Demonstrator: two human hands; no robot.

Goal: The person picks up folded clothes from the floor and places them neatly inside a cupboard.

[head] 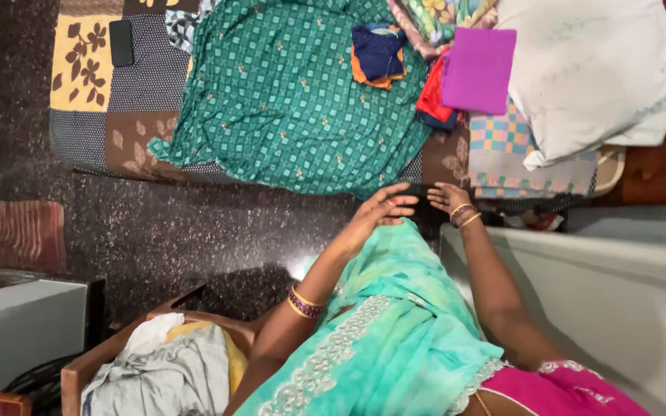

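My left hand [383, 206] reaches forward with its fingers stretched and apart, at the near edge of a green checked cloth [287, 100] spread over a bed. My right hand [447, 197], with bangles at the wrist, is close beside it. A small dark thing [419, 191] lies between the two hands; I cannot tell whether either hand grips it. A turquoise drape [395, 323] with a silver border hangs over my left arm.
On the patchwork bedsheet [86, 85] lie a black phone [121, 42], a folded blue and orange cloth [378, 54], a purple folded cloth [478, 69], a red cloth [433, 96] and a white sheet [587, 69]. A wooden chair [79, 370] holds clothes at lower left. A pale ledge [580, 277] runs along the right.
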